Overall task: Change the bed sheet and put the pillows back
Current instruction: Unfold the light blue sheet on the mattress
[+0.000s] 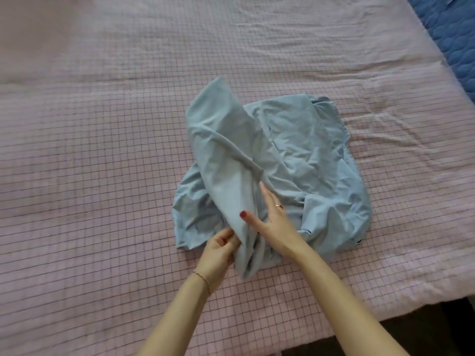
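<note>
Blue sheet [295,155]: crumpled bundle lying mid-bed on the pink checked cover [102,150], one fold raised in a peak. Left hand [218,249]: fingers curled round the near edge of the raised fold, gripping it; thin bracelet [203,277] at the wrist. Right hand [270,217]: fingers straight, resting flat on the sheet beside the fold; ring [277,206] on one finger. Blue quilted fabric [452,39]: far right corner.

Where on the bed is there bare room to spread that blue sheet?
Free: pink cover left of the blue sheet, and the stretch beyond it. Crowded: near edge, where left hand and right hand work.
</note>
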